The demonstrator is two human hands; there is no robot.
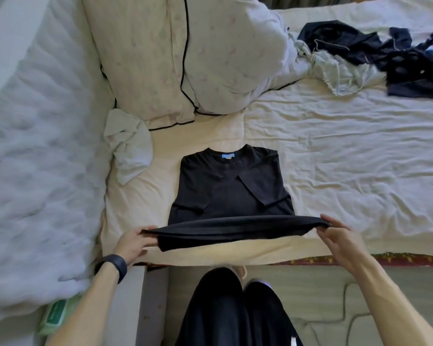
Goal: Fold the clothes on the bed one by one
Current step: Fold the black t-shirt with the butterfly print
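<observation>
Folding of the black short-sleeved cotton T-shirt [231,193] was in hand; it lay flat on the cream bed sheet [348,151] near the front edge of the bed, collar pointing away, both sleeves already turned in over the chest. Left hand [133,242], with a black wristband [113,267], pinched the left corner of the hem between thumb and curled fingers. The hem was lifted clear of the sheet and stretched taut across to the right hand [340,234], which pinched the right corner likewise, fingers over the top of the cloth. Judged step: the bottom-to-collar fold, likely among the last for this garment. The next move would call for carrying both corners forward together, level, and laying the hem near the collar without dragging the tucked sleeves out. Far right, a heap of dark navy and black clothes [398,61] and a pale green rumpled cloth [335,71] lay unfolded, so much of the task remained. Writing: a green plastic packet [55,313] at far left carried print too blurred to read; a small blue neck label [227,156] inside the collar showed no legible lettering.
</observation>
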